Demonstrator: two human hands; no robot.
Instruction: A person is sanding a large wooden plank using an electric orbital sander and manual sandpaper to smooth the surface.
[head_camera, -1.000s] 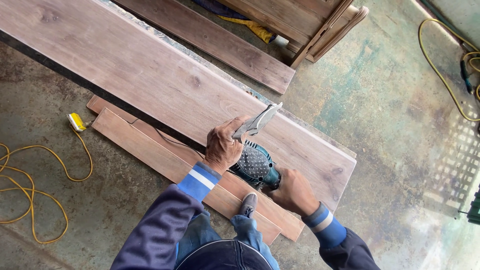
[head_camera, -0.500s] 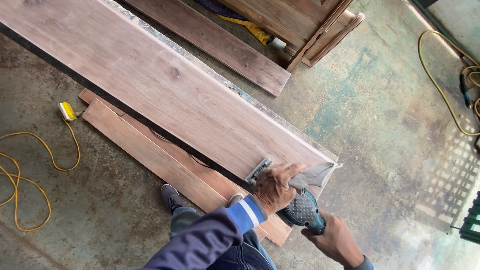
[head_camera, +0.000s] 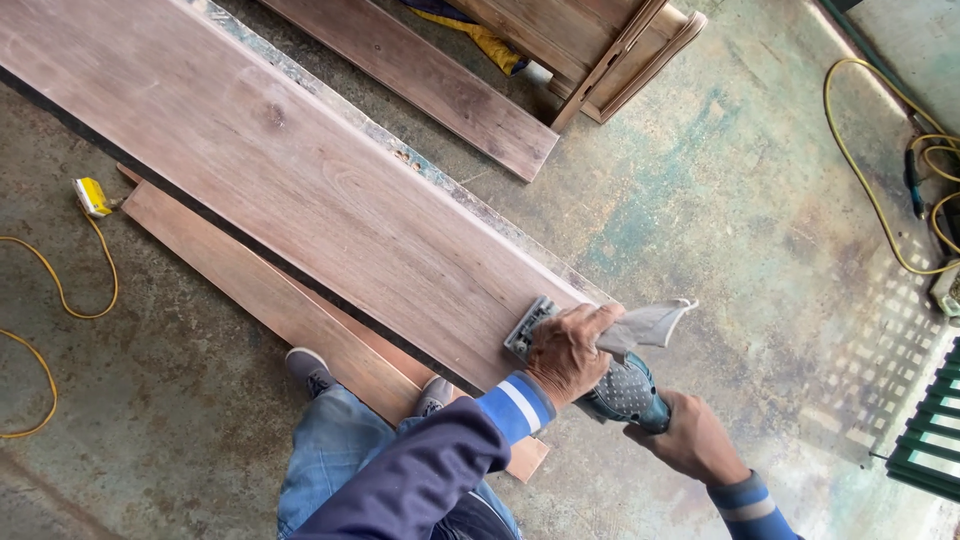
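Teal sander (head_camera: 610, 385) lengthwise along plank (head_camera: 300, 190), pad (head_camera: 527, 328) toward upper left.

The person wears a dark navy jacket (head_camera: 420, 470) with bright blue cuffs (head_camera: 515, 407), each with a white stripe, faded blue jeans (head_camera: 330, 460) and grey shoes (head_camera: 308, 366).

Long wide wooden plank (head_camera: 300, 190): grey-brown, darker grain. Handheld power sander (head_camera: 625, 392): teal body, black dotted grip. Thin cord (head_camera: 60, 290), left: yellow. Navy sleeve cuffs (head_camera: 515, 407): blue, white stripe. Concrete floor (head_camera: 720, 200): green-grey, mottled.
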